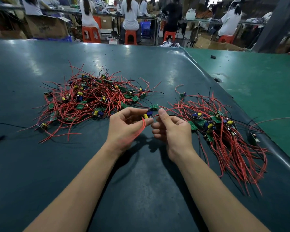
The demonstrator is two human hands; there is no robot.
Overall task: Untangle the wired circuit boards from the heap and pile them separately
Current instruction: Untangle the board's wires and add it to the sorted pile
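My left hand (124, 124) pinches a board (147, 115); right hand (170, 126) pinches its red wire (166, 109). I'd draw the wire out slowly, clear of the heap (90, 99), then drop right on the sorted pile (224, 131).

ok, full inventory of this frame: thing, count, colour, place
tangled heap: one, red and black wires, green boards, left of centre
sorted pile: one, same colours, wires combed toward the viewer, right
held board: one, yellow and blue parts, between both hands
stray board: one, dark, right of the pile
table mat: dark teal; lighter green sheet at right
stools: several, orange, background, with seated workers
left hand: pinching the board
right hand: pinching its red wire
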